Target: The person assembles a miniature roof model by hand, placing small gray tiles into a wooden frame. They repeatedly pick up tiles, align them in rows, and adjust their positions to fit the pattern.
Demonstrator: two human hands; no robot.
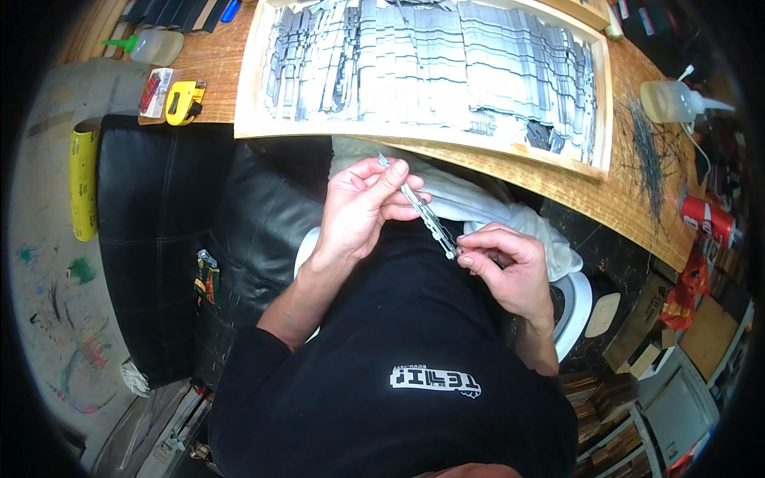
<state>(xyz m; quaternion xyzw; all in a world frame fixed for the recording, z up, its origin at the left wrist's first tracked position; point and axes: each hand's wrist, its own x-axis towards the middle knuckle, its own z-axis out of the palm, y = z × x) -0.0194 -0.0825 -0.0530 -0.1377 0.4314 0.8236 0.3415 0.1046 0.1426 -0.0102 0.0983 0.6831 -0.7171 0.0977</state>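
A black T-shirt (351, 342) shows near the left hand (358, 203), fingers pinched around a slender grey strip bundle (431, 222), and right hand (514, 267), fingers bunched at its near end, hold unclear.

A slim, grey-and-white strip (428, 216), long and narrow, with ragged, knobbly edges and darker streaks along its length, was held in the air, slanting from upper left to lower right. The left fingers (390, 180) pinched it toward its upper end, where a thin, pale tip poked out beyond the thumb, and its middle stretch lay bare. Its lower end, broken into small light and dark bits, sat right beside the right fingers (502, 241), too fine in detail to tell whether they gripped it.
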